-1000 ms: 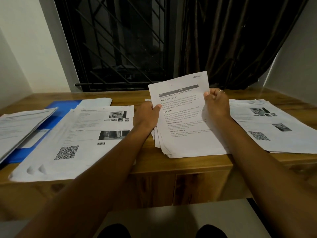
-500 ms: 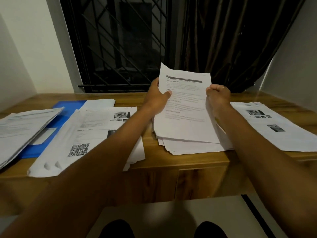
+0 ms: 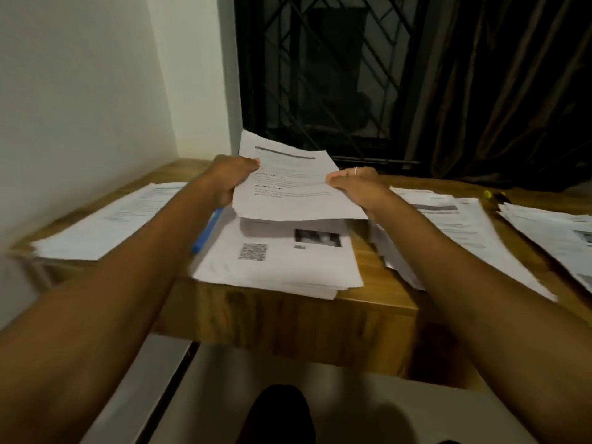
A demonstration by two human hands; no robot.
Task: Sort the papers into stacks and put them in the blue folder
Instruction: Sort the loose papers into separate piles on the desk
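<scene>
Both hands hold a bundle of printed text pages (image 3: 293, 190) in the air. My left hand (image 3: 227, 181) grips its left edge and my right hand (image 3: 355, 187), with a ring, grips its right edge. The bundle hovers over a stack with a QR code (image 3: 278, 261) on the wooden desk (image 3: 288, 312). Only a thin strip of the blue folder (image 3: 206, 233) shows, between that stack and a paper stack at the far left (image 3: 112, 219). The rest of the folder is hidden under papers and my left arm.
Two more paper stacks lie to the right: one beside my right arm (image 3: 461, 232), another at the right edge (image 3: 557, 232). A yellow object (image 3: 488, 194) sits behind them. A white wall bounds the left side; a barred window and dark curtain stand behind the desk.
Both hands lifted the text pages off the middle stack and carried them left, over the QR-code stack. The view swung left too.
</scene>
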